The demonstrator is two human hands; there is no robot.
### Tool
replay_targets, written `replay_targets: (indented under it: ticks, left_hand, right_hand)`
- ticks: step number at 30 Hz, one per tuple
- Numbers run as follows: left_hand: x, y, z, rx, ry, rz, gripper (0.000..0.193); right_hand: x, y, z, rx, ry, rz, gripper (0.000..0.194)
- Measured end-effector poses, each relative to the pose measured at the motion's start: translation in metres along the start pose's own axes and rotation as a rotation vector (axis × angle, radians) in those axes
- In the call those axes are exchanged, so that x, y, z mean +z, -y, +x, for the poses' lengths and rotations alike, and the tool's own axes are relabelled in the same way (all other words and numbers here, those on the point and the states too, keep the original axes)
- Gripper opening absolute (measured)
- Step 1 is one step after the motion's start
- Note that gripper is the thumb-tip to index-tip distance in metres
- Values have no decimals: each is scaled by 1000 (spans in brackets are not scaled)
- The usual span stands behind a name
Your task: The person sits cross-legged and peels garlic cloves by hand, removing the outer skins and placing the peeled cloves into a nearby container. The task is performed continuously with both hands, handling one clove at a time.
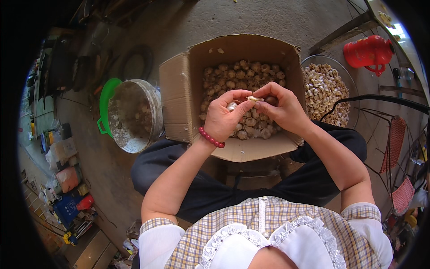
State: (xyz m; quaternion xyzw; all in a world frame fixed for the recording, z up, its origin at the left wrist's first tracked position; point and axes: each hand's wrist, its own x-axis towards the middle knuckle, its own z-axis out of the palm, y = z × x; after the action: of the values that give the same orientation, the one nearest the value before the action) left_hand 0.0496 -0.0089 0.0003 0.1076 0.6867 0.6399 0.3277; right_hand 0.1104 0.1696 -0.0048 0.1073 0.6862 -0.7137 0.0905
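Both hands meet above an open cardboard box (242, 151) that holds many garlic bulbs (240, 72). A garlic clove (254, 98) is pinched between the fingertips of my left hand (223, 112) and my right hand (285, 107). Part of a whitish garlic bulb (231, 106) also sits in my left palm, mostly covered by the fingers. Something brownish (270, 100) shows inside the curl of my right hand; I cannot tell what it is. A red bead bracelet circles the left wrist.
Right of the box, a round container (352, 80) holds loose garlic cloves (326, 90). On the left stand a whitish-crusted bucket (134, 144) and a green plastic basin (104, 107). A red jug (366, 55) and a metal-framed chair with woven pink panels (393, 144) are at right.
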Motion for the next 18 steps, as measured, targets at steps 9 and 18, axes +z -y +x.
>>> replay_targets:
  ticks: [9,18]
  left_hand:
    - [3,-2,0,375,-207,380,12]
    - [6,-4,-1,548,-244,435,12]
  right_hand:
    - [2,3,-5,-76,-2,85,11]
    - [7,-11,-7,-69,-34,354,2]
